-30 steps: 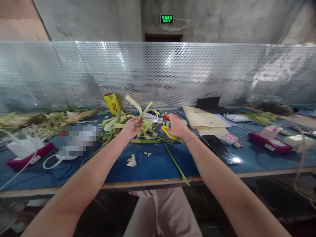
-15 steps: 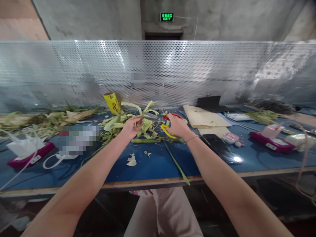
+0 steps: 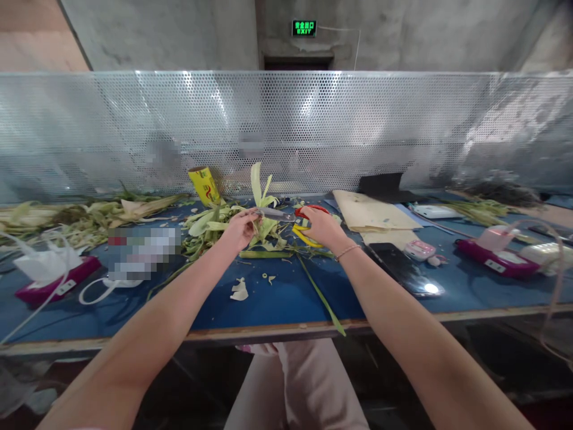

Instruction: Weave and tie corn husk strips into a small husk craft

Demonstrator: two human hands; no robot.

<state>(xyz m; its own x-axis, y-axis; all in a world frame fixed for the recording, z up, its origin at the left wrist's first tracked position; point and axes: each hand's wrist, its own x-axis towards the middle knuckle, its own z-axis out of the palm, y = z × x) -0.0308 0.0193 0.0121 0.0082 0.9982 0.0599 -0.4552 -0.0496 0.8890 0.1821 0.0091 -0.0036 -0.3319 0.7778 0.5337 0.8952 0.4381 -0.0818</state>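
In front of the yellow tube [image 3: 205, 185] lies a tangled husk pile [image 3: 208, 222], much of it apparently uncut. To the right of the tube and nearer the person, the left hand [image 3: 243, 229] has thumb and fingers pinched together on the foot of a pale leaf strip [image 3: 255, 180], which rises above the fingers with narrower leaf ends beside it. Farther right of the tube, the right hand [image 3: 323, 229] is clamped on the red and yellow handles of the scissors [image 3: 278, 214], their blades reaching to the left fingertips.

The cutting looks partway along. A pale scrap [image 3: 240, 290] and small curled bits [image 3: 270, 278] lie on the blue table [image 3: 286, 307], nearer the person than the tube, perhaps already cut off; the held strip has its long ends on, and the pile remains. The blades are too small and blurred at the tip to tell whether they have bitten into the leaf.

Against the frame half a second ago, the strip has swung from arching left toward the tube to standing upright, well apart from it, while both hands hold nearly the same places.
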